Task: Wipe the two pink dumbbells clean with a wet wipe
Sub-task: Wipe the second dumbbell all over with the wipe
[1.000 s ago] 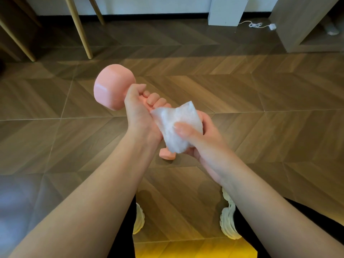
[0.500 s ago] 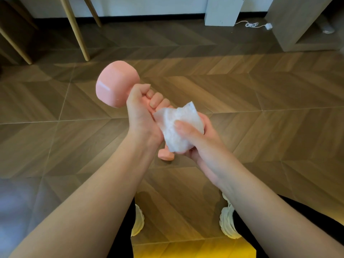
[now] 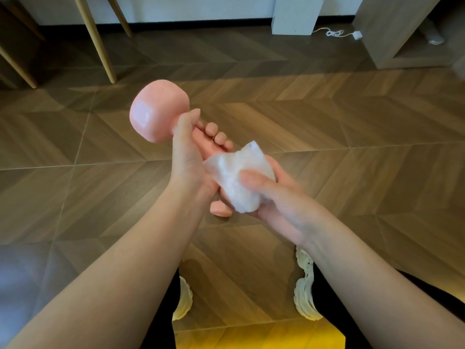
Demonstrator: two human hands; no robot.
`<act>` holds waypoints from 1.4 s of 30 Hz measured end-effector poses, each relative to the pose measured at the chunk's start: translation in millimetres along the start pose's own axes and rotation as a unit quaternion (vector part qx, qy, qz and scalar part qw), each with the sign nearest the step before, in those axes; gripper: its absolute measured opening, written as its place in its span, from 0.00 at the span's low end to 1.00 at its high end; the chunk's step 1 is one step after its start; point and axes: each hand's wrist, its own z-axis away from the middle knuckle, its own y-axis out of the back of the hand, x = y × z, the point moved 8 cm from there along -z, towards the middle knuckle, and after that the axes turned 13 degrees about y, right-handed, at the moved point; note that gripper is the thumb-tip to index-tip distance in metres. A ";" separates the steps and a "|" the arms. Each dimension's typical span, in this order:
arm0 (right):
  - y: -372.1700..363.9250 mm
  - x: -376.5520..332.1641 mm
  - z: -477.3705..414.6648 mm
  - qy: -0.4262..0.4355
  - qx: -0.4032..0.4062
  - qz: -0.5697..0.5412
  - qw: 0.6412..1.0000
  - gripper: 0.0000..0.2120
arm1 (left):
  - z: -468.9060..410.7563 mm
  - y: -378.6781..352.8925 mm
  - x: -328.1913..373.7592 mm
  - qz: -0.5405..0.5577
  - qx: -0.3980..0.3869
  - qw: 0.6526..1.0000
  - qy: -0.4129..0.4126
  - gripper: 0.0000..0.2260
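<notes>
One pink dumbbell [image 3: 157, 110] is held in the air over the floor, tilted with its far head up and to the left. My left hand [image 3: 191, 157] is wrapped around its handle. My right hand [image 3: 274, 195] presses a crumpled white wet wipe [image 3: 236, 177] around the near head, of which only a pink edge [image 3: 220, 209] shows below the wipe. Only one dumbbell is in view.
Wooden herringbone floor [image 3: 327, 134] lies below. Slanted wooden furniture legs [image 3: 97, 41] stand at the back left, a white box [image 3: 297, 15] and a cable [image 3: 334, 34] at the back, a wooden cabinet [image 3: 392, 28] at the back right. My white shoes [image 3: 305, 285] are beneath my arms.
The dumbbell's far head has turned slightly, and my right hand with the wipe has shifted a little around the near head. Both hands keep their hold.
</notes>
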 end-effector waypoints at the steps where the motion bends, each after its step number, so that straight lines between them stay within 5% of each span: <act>1: 2.3 -2.8 -0.4 0.020 0.020 0.055 0.998 0.27 | -1.2 2.3 -0.7 0.001 0.017 1.000 0.003 0.14; 4: 1.5 -10.6 -1.8 0.050 0.012 0.126 0.991 0.23 | -4.8 9.9 3.8 0.028 0.049 0.998 -0.006 0.15; 7: -6.6 -18.7 -0.5 0.048 -0.072 0.076 0.993 0.21 | -5.7 11.7 10.6 0.041 0.042 0.998 -0.006 0.16; 9: -7.2 -21.3 1.1 0.064 -0.093 0.088 0.990 0.27 | -4.5 11.2 12.7 0.035 0.032 0.999 -0.002 0.16; 12: -6.7 -21.1 0.6 0.102 -0.019 0.146 0.984 0.31 | -3.4 10.6 11.8 0.026 0.024 0.999 -0.003 0.17; 15: -7.5 -18.7 -0.6 0.118 0.051 0.166 0.978 0.22 | -3.1 6.3 8.7 0.017 0.023 1.000 -0.004 0.17; 18: -4.7 -20.5 -4.0 0.099 0.022 0.128 0.987 0.18 | -4.0 5.0 10.6 0.064 0.020 0.998 -0.008 0.17; 21: -7.1 -21.6 -1.6 0.099 -0.066 0.155 0.981 0.26 | -5.3 8.0 12.1 0.050 0.027 0.998 -0.002 0.17; 23: -5.2 -18.9 1.1 0.111 -0.046 0.190 0.974 0.33 | -5.7 10.4 10.1 0.037 0.033 0.999 0.002 0.17; 26: -4.3 -15.8 0.5 0.126 0.040 0.172 0.976 0.29 | -5.6 8.5 5.0 0.022 0.033 0.999 0.004 0.17; 30: 0.7 -17.6 -1.3 0.098 0.080 0.117 0.985 0.15 | -5.1 2.7 2.0 0.055 0.022 0.998 0.010 0.16; 37: -6.2 -1.0 -0.2 -0.020 -0.047 -0.010 0.999 0.27 | -2.4 2.1 8.4 0.062 -0.008 0.998 0.002 0.16; 42: -6.8 2.0 -4.8 -0.034 0.004 0.005 0.999 0.25 | -3.9 -4.0 5.5 0.043 -0.024 0.999 0.003 0.15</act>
